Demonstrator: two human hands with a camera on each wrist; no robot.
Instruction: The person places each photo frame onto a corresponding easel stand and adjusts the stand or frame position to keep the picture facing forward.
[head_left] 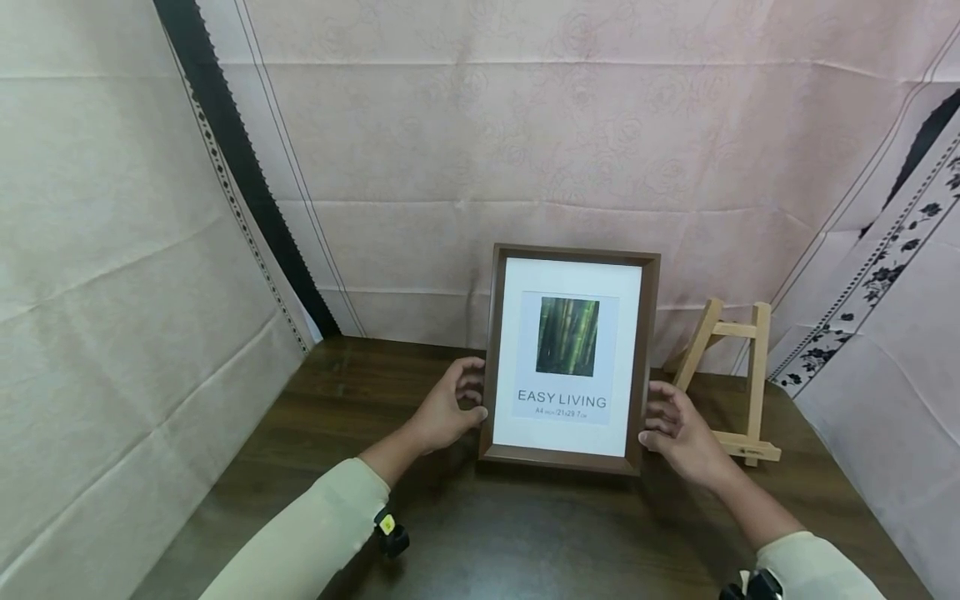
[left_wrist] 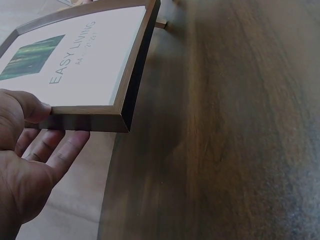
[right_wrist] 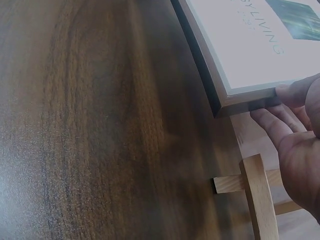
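A brown picture frame [head_left: 567, 354] stands nearly upright in the head view. Its white mat surrounds a green bamboo picture, with the words EASY LIVING below. My left hand [head_left: 448, 407] grips its left side, and the left wrist view shows that thumb on the frame's front edge with the fingers beneath. On the opposite side, my right hand [head_left: 686, 435] pinches the lower edge between thumb and fingers. Whether the bottom edge touches the table cannot be told. Right of the frame, beside my right hand, a small light wooden easel [head_left: 757, 375] stands on the table.
The dark wooden table [head_left: 517, 542] has its far edge against a pale cloth backdrop [head_left: 390, 150]. More cloth hangs at the left and right sides. The easel's crossbar [right_wrist: 229, 184] lies close below my right hand in the right wrist view.
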